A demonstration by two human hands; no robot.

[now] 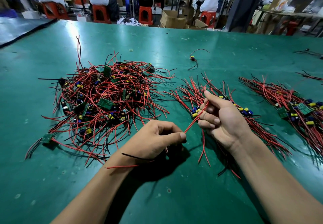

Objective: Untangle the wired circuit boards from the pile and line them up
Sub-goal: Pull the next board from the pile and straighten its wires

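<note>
A tangled pile (103, 101) of small green circuit boards with red and black wires lies on the green table (174, 197) at centre left. My left hand (157, 136) pinches one end of a red wire (195, 119) between thumb and forefinger; a black and a red wire trail back under its wrist. My right hand (222, 117) grips the same red wire higher up, its fingers curled round it. Under my right hand lies a row of lined-up boards (195, 92) with their wires side by side. A second lined-up row (295, 106) lies at the right.
One loose board with black wires (193, 59) lies alone beyond the rows. A small rubber band (131, 50) sits farther back. More wires (309, 52) lie at the far right edge. Behind the table, people sit on orange stools among cardboard boxes.
</note>
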